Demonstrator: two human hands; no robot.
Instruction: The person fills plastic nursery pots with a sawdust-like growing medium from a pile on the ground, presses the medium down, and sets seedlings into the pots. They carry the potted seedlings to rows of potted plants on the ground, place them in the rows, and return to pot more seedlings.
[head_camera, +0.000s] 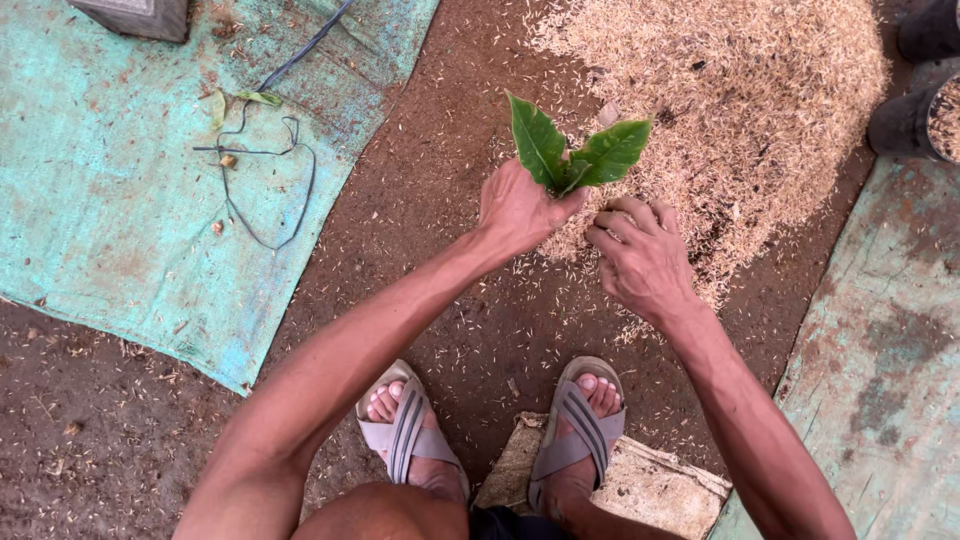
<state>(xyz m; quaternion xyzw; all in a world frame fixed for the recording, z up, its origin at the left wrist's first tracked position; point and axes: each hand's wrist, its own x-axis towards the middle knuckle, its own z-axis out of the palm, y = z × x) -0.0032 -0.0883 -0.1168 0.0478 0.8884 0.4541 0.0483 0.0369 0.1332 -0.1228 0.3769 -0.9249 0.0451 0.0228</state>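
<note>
— Seedling (575, 158) first: what is it like?

— Small, with two or three broad, smooth, glossy green leaves, pointed at the tips and standing up in a fan. Its base is hidden inside the fist.

— Which fist?

— The left hand (520, 208) is clenched around the lower stem, so the leaves rise straight out above its knuckles. The right hand (645, 262) sits just beside it, fingers curled loosely inward and gripping nothing that I can see; its fingertips come near the plant's base, though whether they touch it I cannot tell.

— And beneath them?

— A heap of rice husks (740, 90), pale tan, dry and flaky, spread over reddish-brown packed soil (440, 200) with stray husks scattered about. The plant is held at the heap's near edge.

— Any coverings or containers?

— A worn teal woven sheet (110, 200) lies to the left, dusty and frayed, with a thin dark cord (265, 190) looped on it. Two black pots (905, 120) stand at the upper right. Grey strapped sandals (500, 435) are on the feet, one resting on a flat, rough, pale sack (650, 490).
</note>
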